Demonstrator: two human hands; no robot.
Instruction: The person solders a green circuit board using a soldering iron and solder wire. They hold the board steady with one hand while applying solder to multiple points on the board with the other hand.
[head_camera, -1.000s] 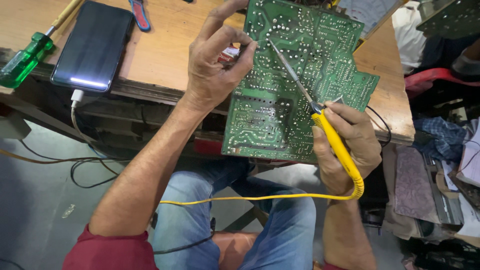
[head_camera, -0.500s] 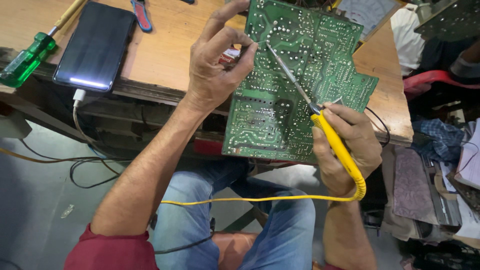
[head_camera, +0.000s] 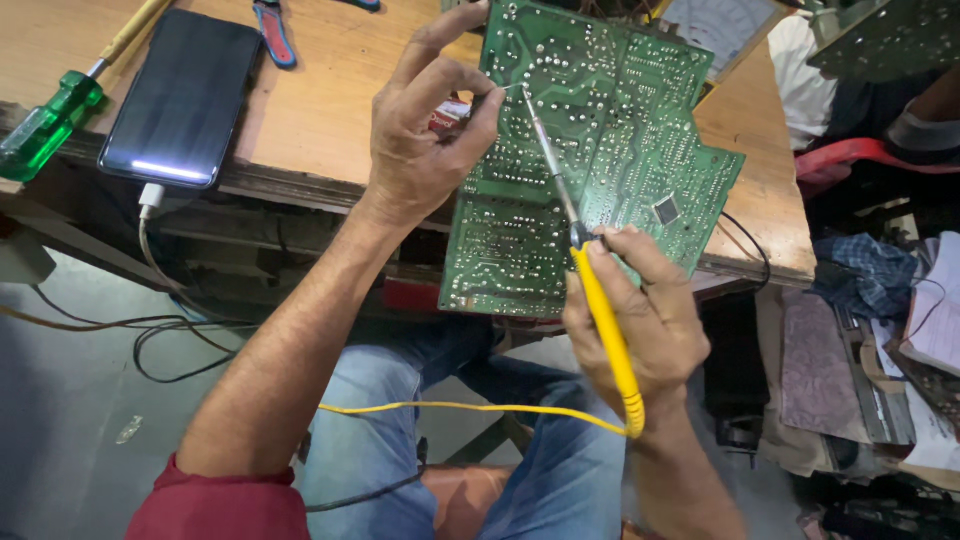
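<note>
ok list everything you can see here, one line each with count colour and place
green printed circuit board: one, green, solder side up, propped at the table edge
yellow-handled soldering iron: one, yellow grip, metal shaft, tip on the upper board
thin solder wire: one, silvery, meeting the iron tip
yellow cord: one, running from the iron over the lap
dark smartphone: one, black, table left, white cable plugged in
green-handled screwdriver: one, translucent green, far left
red-handled pliers: one, table top edge
wooden table: one, brown
second green board: one, top right
left hand: pinching the solder wire at the board edge
right hand: gripping the iron
</note>
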